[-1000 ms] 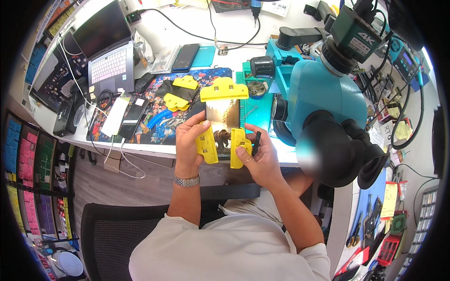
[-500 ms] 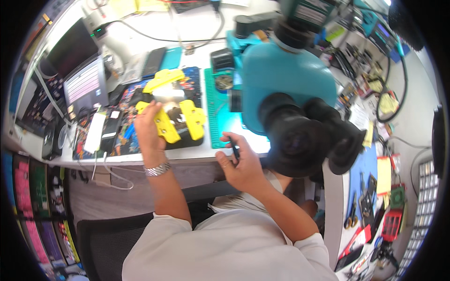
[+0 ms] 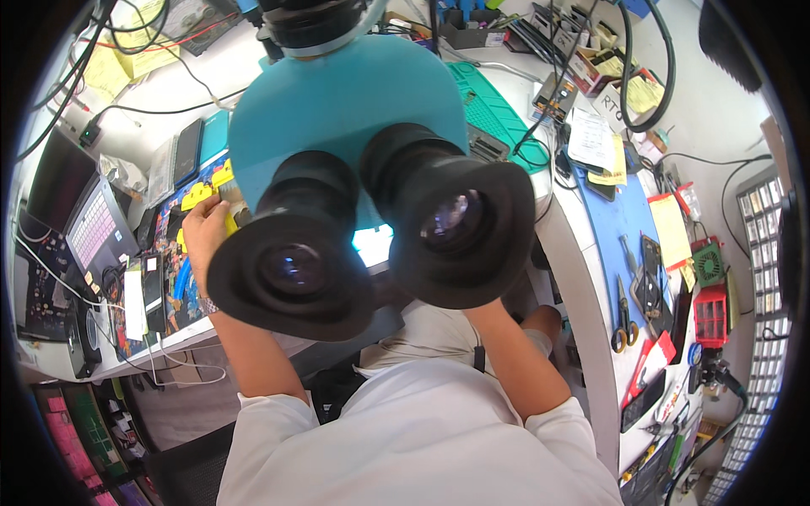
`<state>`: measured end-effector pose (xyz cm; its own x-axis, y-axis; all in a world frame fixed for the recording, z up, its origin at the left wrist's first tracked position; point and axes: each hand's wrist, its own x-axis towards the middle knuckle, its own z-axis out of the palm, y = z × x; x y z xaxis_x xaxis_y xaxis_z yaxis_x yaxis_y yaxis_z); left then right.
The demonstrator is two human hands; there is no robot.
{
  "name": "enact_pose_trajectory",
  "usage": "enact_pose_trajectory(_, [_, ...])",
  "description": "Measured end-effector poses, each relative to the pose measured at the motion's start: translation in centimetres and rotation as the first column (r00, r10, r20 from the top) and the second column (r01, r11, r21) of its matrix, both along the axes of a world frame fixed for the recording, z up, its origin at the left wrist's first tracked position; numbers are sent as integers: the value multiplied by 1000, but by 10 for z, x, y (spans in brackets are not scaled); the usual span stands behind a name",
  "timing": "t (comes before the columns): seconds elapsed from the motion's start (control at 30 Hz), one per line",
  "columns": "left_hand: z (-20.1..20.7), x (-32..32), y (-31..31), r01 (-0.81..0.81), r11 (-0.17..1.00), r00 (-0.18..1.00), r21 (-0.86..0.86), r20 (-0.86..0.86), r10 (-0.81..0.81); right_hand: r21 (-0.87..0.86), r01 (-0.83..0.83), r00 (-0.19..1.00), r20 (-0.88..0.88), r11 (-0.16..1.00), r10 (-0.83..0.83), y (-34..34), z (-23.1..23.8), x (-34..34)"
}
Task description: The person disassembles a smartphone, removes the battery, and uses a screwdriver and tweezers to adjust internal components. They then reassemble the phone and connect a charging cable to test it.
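My left hand (image 3: 205,236) is at the left of the desk, its fingers bent around the edge of a yellow plastic piece (image 3: 230,223). Another yellow plastic piece (image 3: 197,196) lies just beyond the fingertips, on a dark, colourful patterned mat (image 3: 180,314). A teal microscope (image 3: 346,110) with two black eyepieces (image 3: 291,266) fills the middle and covers part of that work area. My right forearm (image 3: 515,358) reaches up behind the right eyepiece (image 3: 456,219), which hides the right hand and whatever it may hold.
A laptop (image 3: 97,215) stands at the left, near a white phone-like slab (image 3: 135,304). Cables cross the back left. On the right bench, scissors (image 3: 624,320) lie on a blue mat (image 3: 603,244) beside a red box (image 3: 711,316). A green mat (image 3: 498,110) lies behind the microscope.
My view has swung right, so the microscope shifts left in the picture and covers more of the desk. The right hand, earlier seen with a slim dark tool, is now hidden. The left hand stays at the yellow piece.
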<state>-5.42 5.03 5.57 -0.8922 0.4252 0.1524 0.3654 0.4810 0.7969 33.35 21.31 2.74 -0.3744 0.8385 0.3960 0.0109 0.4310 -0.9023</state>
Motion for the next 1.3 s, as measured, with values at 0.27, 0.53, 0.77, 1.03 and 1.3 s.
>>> enact_pose_trajectory(0.27, [19,4,1,-73,949,989,-306,-147,29,13,42,997,-68,999,-41,39,-30,-15])
enact_pose_trajectory(0.53, [6,80,20,-104,977,990,186,-77,119,260,77,991,89,962,-104,37,-19,-20])
enact_pose_trajectory(0.77, [-17,154,21,-12,956,999,295,-29,22,24,-4,995,-104,1000,7,40,-30,-22])
enact_pose_trajectory(1.03, [-18,209,33,266,950,958,164,-155,-242,-192,-115,983,-161,975,84,43,-32,-26])
enact_pose_trajectory(1.3, [-13,234,90,533,835,794,-135,-261,-549,134,-56,990,-121,989,72,42,-21,-8])
